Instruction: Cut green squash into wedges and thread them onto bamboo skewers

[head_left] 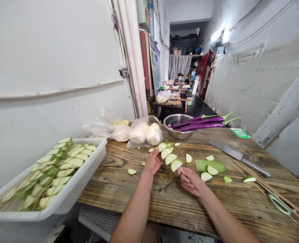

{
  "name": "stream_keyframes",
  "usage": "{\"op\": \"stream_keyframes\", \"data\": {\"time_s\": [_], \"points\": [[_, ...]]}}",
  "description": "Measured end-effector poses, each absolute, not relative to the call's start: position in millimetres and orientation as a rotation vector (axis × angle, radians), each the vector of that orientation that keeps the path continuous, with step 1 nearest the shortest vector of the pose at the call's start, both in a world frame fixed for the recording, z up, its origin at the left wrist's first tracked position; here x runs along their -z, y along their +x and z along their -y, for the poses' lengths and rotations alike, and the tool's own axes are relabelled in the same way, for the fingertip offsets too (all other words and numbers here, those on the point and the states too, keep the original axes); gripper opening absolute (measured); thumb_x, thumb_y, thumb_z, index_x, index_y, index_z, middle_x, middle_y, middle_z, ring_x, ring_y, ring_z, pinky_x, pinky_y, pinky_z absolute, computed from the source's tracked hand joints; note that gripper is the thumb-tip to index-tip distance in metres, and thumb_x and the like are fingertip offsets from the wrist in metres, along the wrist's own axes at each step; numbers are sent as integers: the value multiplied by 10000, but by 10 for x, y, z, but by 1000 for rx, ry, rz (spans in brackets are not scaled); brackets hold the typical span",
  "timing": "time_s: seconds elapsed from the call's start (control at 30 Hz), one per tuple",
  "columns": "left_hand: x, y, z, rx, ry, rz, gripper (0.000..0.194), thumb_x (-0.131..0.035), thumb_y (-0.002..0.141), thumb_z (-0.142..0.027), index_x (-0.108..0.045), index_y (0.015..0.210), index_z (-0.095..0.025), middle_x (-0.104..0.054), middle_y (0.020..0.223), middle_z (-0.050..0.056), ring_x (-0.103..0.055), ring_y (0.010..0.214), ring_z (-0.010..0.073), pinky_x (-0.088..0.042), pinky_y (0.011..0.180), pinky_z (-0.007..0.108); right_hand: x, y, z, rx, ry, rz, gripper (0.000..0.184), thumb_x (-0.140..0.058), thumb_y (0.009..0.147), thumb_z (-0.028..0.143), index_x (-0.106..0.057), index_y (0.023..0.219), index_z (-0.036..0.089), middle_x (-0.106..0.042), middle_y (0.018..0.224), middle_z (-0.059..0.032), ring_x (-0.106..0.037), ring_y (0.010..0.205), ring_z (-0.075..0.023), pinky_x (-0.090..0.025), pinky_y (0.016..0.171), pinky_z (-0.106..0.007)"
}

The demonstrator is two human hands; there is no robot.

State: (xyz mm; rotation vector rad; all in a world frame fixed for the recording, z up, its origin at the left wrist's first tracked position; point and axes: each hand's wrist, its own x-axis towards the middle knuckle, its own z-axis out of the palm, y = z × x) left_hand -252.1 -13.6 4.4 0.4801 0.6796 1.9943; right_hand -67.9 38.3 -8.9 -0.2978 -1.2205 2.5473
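Observation:
My right hand (189, 180) is closed around the lower end of a thin wooden skewer (197, 192). Several half-round slices of a pale green-skinned vegetable (176, 165), perhaps zucchini, sit in a row along that skewer. At the skewer's far end, my left hand (153, 161) pinches the last slice (162, 146) between thumb and fingers. Loose slices lie around both hands, among them one slice (132, 171) left of my left hand. To the right of my right hand rests an uncut green piece (210, 165) with cut slices leaning against it.
A white tub (102, 148) of skewered slices stands at the left. Bagged white vegetables (139, 133) and a metal bowl (179, 134) with purple eggplants (200, 123) line the table's back. A cleaver (227, 150), bare skewers (273, 189) and scissors (279, 204) lie right. A person (179, 80) sits far back.

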Motion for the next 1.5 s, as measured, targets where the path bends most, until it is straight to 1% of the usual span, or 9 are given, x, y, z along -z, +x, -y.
{"op": "stream_keyframes", "data": {"time_s": [0.17,0.33,0.43,0.57,0.67,0.83,1.07,1.27,1.5], "points": [[-39,-2512,121,-1976,479,-733,302,-660,708,-298,-612,965,-148,-653,943,61,-601,814,154,-480,730,286,108,-684,-393,-2514,-344,1243,240,-590,792,386,-503,775,164,-297,400,136,-131,271,5,-167,252,-103],[-42,-2350,134,-1863,466,-872,324,-672,672,-389,-636,876,-140,-649,767,62,-590,648,125,-462,648,270,64,-652,-417,-2415,-426,1227,210,-593,795,377,-518,806,180,-267,423,125,-154,284,3,-161,270,-110],[-93,-2189,137,-1795,528,-911,381,-688,640,-419,-646,877,-123,-652,782,86,-598,680,144,-450,663,283,11,-663,-439,-2391,-464,1255,201,-588,797,381,-529,805,189,-273,438,112,-177,296,-2,-176,282,-119],[-209,-1915,129,-1836,577,-777,416,-754,571,-355,-648,890,-109,-653,844,100,-595,702,143,-437,692,275,-29,-671,-406,-2390,-464,1297,220,-590,786,407,-530,774,195,-254,431,111,-146,292,-3,-164,279,-129],[-287,-1766,117,-1922,488,-710,391,-772,544,-333,-649,837,-104,-652,808,108,-597,655,151,-451,655,285,-18,-669,-386,-2409,-446,1296,233,-591,781,419,-535,765,193,-260,428,109,-151,292,-2,-160,279,-125],[-425,-1781,220,-2003,343,-807,365,-802,486,-268,-652,771,-96,-656,748,104,-599,622,151,-472,629,285,8,-651,-366,-2456,-396,1383,275,-570,780,467,-574,828,195,-348,440,93,-192,289,-3,-186,284,-127],[-900,-2470,853,-1981,457,-1180,291,-776,532,-221,-663,775,-107,-675,770,96,-619,672,174,-495,696,330,-3,-636,-234,-2566,-326,1618,418,-516,787,528,-631,937,156,-553,598,-7,-445,416,-60,-368,378,-162],[-1376,-3464,1666,-1712,501,-1725,212,-739,557,-154,-668,756,-132,-679,762,97,-625,673,203,-498,630,326,64,-676,-244,-2568,-384,1599,413,-482,815,513,-641,901,142,-544,568,6,-425,370,-41,-340,346,-139],[-1676,-4236,2335,-1376,248,-2429,225,-758,487,-128,-584,629,-145,-604,541,25,-579,551,188,-441,483,268,49,-692,-217,-2499,-386,1676,366,-490,830,471,-619,881,133,-543,539,21,-414,333,-27,-314,326,-119]]}}
